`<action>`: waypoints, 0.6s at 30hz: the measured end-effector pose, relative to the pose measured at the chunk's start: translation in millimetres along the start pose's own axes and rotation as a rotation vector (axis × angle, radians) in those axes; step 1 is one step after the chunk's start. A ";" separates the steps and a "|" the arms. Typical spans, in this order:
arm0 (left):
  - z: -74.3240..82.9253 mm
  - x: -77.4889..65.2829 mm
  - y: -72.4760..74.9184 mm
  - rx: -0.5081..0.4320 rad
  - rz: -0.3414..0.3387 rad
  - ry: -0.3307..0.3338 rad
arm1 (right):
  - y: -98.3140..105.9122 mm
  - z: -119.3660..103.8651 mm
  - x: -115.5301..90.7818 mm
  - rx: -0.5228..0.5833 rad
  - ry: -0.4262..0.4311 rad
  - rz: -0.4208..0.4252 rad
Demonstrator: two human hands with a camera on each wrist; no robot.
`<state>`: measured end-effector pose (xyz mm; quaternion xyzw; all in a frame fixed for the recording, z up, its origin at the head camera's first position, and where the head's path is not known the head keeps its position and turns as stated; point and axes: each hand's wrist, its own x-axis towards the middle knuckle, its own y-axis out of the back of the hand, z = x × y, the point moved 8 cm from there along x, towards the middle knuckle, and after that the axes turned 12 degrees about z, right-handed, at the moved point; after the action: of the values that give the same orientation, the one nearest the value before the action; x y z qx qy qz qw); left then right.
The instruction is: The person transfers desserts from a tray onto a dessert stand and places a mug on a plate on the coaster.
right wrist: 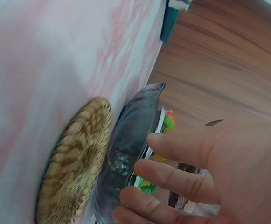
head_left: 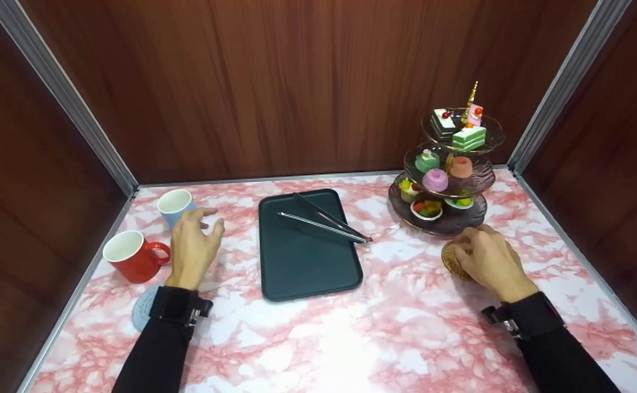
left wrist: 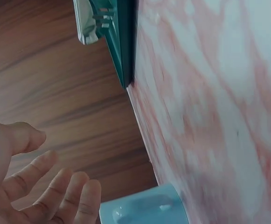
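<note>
My left hand is held with fingers spread loosely beside a light blue cup, overlapping it in the head view. Between its thumb and fingers nothing is held, as the left wrist view shows. Just left of that hand is a red mug with its handle towards the wrist. On the right side, my right hand hovers over a round woven straw coaster, its fingers relaxed and holding nothing. Right behind the coaster stands a three-tier glass stand bearing small cakes and fruit tarts.
A dark green tray lies mid-table, with long metal tongs across it, their joined end past its right edge. Partly under the left forearm is a pale blue round coaster. Wooden panels enclose the marble-patterned table at the back and sides.
</note>
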<state>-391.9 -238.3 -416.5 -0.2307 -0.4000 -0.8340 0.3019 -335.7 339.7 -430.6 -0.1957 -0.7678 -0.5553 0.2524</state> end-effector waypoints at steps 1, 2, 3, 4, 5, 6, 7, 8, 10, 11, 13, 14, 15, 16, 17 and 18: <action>-1.9 3.0 0.6 0.002 0.007 0.001 | 1.3 -2.6 0.8 0.006 0.008 0.011; -4.1 5.9 0.8 0.008 0.011 0.003 | 2.3 -5.1 1.3 0.011 0.014 0.020; -5.8 8.7 1.3 0.010 0.018 0.006 | 3.1 -7.2 1.9 0.017 0.018 0.027; -8.0 11.4 1.7 0.017 0.024 0.010 | 3.7 -9.3 2.4 0.024 0.020 0.033; -9.8 13.8 1.9 0.020 0.027 0.015 | 4.2 -11.2 2.9 0.032 0.020 0.038; -11.4 16.0 2.4 0.016 0.032 0.019 | 4.4 -12.9 3.4 0.041 0.020 0.043; -12.9 18.0 2.8 0.010 0.036 0.024 | 4.5 -14.5 3.8 0.050 0.022 0.048; -14.6 19.9 3.1 0.010 0.042 0.028 | 4.5 -16.4 4.2 0.058 0.025 0.054; -17.3 23.3 4.0 0.006 0.053 0.032 | 4.2 -20.3 4.8 0.076 0.035 0.063; -18.4 24.6 4.3 -0.001 0.059 0.033 | 3.9 -21.9 5.0 0.082 0.041 0.067; -21.2 26.7 4.8 0.002 0.068 0.036 | 3.6 -25.4 5.1 0.090 0.054 0.075; -22.6 27.7 5.0 0.008 0.071 0.038 | 3.6 -27.1 5.1 0.095 0.059 0.079; -23.5 28.5 5.4 0.008 0.075 0.038 | 3.7 -28.8 5.0 0.100 0.062 0.082; -24.7 29.2 5.7 0.006 0.080 0.041 | 3.9 -30.3 5.0 0.106 0.064 0.086; -25.8 29.9 6.3 0.002 0.090 0.042 | 4.1 -31.9 5.1 0.113 0.068 0.092; -26.9 30.8 6.9 0.003 0.096 0.049 | 4.5 -33.6 5.1 0.122 0.072 0.097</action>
<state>-412.9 -273.3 -408.9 -0.2288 -0.3821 -0.8234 0.3516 -331.4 309.2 -415.5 -0.1967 -0.7803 -0.5013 0.3181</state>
